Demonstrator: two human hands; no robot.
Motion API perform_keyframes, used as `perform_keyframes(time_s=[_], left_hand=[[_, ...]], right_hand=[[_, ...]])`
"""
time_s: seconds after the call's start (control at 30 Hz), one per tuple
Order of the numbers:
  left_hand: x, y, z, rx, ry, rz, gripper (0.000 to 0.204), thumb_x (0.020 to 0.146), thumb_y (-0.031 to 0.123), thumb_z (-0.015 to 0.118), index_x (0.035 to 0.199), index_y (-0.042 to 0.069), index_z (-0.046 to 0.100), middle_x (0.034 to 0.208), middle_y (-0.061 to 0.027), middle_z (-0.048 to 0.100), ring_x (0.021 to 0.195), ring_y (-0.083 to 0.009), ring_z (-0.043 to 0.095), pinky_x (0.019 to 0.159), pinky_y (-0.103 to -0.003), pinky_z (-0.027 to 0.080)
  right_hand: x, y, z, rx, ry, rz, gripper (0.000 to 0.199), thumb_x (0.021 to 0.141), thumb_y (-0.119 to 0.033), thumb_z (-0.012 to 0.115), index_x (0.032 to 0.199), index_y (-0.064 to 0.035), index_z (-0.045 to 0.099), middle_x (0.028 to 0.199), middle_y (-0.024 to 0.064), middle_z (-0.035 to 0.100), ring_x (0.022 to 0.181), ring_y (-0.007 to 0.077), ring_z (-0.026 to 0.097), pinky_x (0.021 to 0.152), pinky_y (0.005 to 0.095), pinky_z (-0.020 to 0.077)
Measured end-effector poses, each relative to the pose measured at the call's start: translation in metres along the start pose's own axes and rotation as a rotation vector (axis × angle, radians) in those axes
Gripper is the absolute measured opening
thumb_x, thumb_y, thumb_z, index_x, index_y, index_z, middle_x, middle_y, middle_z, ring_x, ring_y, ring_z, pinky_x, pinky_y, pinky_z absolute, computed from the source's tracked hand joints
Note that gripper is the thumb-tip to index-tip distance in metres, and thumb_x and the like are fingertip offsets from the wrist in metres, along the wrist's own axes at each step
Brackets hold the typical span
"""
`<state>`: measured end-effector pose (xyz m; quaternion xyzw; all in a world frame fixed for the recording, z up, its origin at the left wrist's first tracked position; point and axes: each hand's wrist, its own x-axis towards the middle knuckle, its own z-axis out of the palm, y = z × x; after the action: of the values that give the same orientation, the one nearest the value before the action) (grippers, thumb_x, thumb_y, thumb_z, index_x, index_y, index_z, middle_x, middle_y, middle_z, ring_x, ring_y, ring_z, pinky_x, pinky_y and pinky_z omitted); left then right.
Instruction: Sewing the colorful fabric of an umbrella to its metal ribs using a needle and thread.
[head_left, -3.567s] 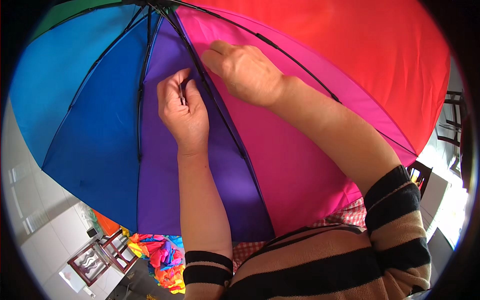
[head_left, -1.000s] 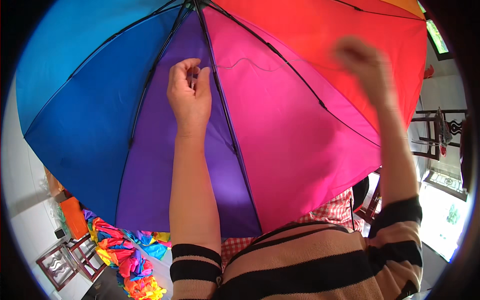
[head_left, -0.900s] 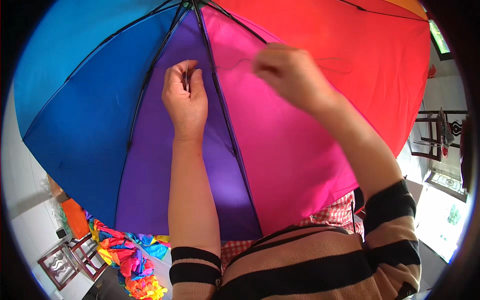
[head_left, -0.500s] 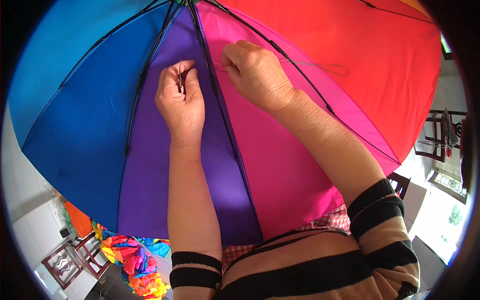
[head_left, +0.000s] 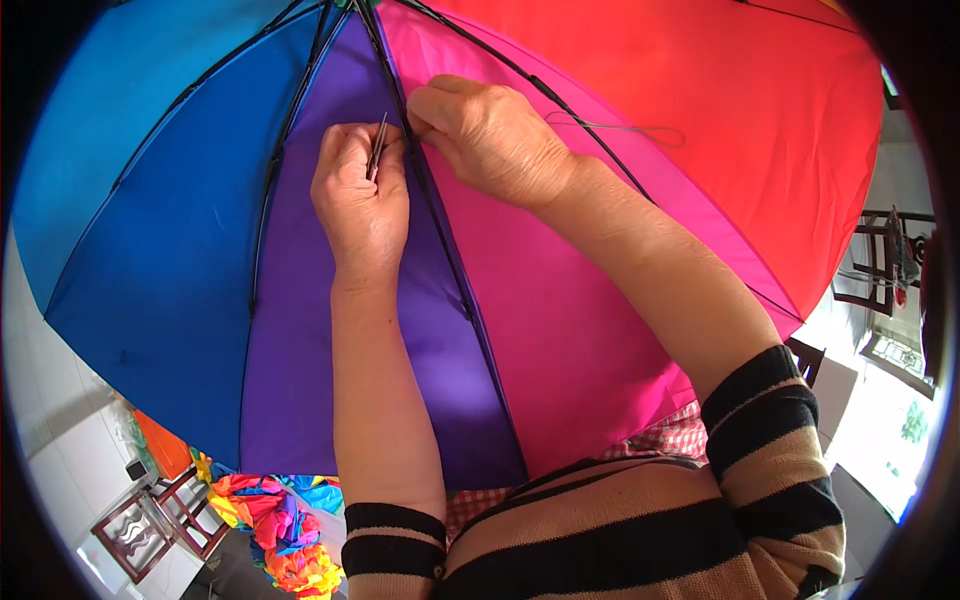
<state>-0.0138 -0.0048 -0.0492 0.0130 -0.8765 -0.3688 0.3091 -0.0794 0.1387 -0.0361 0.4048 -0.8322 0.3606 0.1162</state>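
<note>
Umbrella (head_left: 200, 230) fabric fills most of the head view, seen from its inner side: blue panel at left, purple in the middle, pink right of centre, red at upper right. Black ribs (head_left: 440, 230) fan down from the top centre of the frame. The left hand (head_left: 362, 200) sits on the purple panel at upper centre, fingers curled together and pinched on a thin metal needle (head_left: 378, 147) that stands nearly upright between them. The right hand (head_left: 490, 135) lies just beside it, across the rib between purple and pink, its fingers bent and pressed together against the fabric; what they pinch cannot be told. A grey thread (head_left: 625, 130) loops over the pink and red panels to the right of that hand. Both forearms come up from the lower edge, out of striped sleeves (head_left: 770, 440). At lower left, below the canopy, lie a heap of bright cloth (head_left: 275, 525) and a dark wooden chair (head_left: 150, 520) on a pale floor.
</note>
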Motion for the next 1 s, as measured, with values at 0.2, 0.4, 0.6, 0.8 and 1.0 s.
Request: perform_keyframes(time_s=[0.2,0.4,0.6,0.8,1.0], left_hand=[[0.001,-0.004,-0.014,-0.025,-0.042,-0.218,0.008,0.079,-0.004,0.067,0.079,0.002,0.063,0.078,-0.0038,0.059,0.062,-0.012,0.054,0.056,-0.028,0.043],[-0.002,-0.008,-0.018,-0.125,-0.017,-0.29,0.009,0.08,-0.003,0.068,0.077,0.002,0.061,0.075,-0.0002,0.055,0.06,-0.0078,0.046,0.055,-0.025,0.038],[-0.003,-0.012,-0.02,-0.167,-0.035,-0.315,0.01,0.081,-0.002,0.067,0.076,0.003,0.06,0.074,0.0019,0.053,0.06,-0.0066,0.042,0.055,-0.024,0.036],[0.0,-0.008,-0.016,-0.16,-0.049,-0.286,0.009,0.081,-0.003,0.067,0.076,0.003,0.061,0.075,0.0017,0.055,0.061,-0.0064,0.044,0.055,-0.024,0.036],[-0.002,-0.01,0.004,-0.202,0.036,-0.19,0.007,0.08,-0.004,0.067,0.078,0.002,0.063,0.076,0.0002,0.057,0.061,-0.0074,0.048,0.056,-0.025,0.04]], right_hand=[[-0.005,-0.009,-0.008,-0.164,0.034,0.049,0.009,0.075,0.003,0.059,0.083,-0.0024,0.057,0.085,0.0132,0.058,0.076,0.0331,0.062,0.065,0.041,0.0518],[-0.018,-0.002,0.001,-0.148,0.054,-0.067,0.008,0.076,0.004,0.059,0.082,-0.0005,0.058,0.086,0.0123,0.055,0.084,0.0297,0.06,0.07,0.0385,0.0512],[-0.024,-0.002,-0.002,-0.051,0.041,-0.055,0.005,0.078,0.003,0.06,0.082,0.0008,0.058,0.085,0.0115,0.054,0.083,0.0294,0.059,0.07,0.0378,0.0514],[-0.024,-0.004,-0.005,-0.07,0.014,-0.005,0.004,0.079,0.002,0.059,0.082,0.0006,0.058,0.086,0.0118,0.055,0.083,0.0298,0.06,0.069,0.0379,0.0518],[-0.019,-0.015,-0.003,-0.205,-0.095,-0.045,0.004,0.08,-0.001,0.058,0.083,-0.0006,0.06,0.087,0.0138,0.058,0.085,0.0314,0.062,0.07,0.0384,0.0523]])
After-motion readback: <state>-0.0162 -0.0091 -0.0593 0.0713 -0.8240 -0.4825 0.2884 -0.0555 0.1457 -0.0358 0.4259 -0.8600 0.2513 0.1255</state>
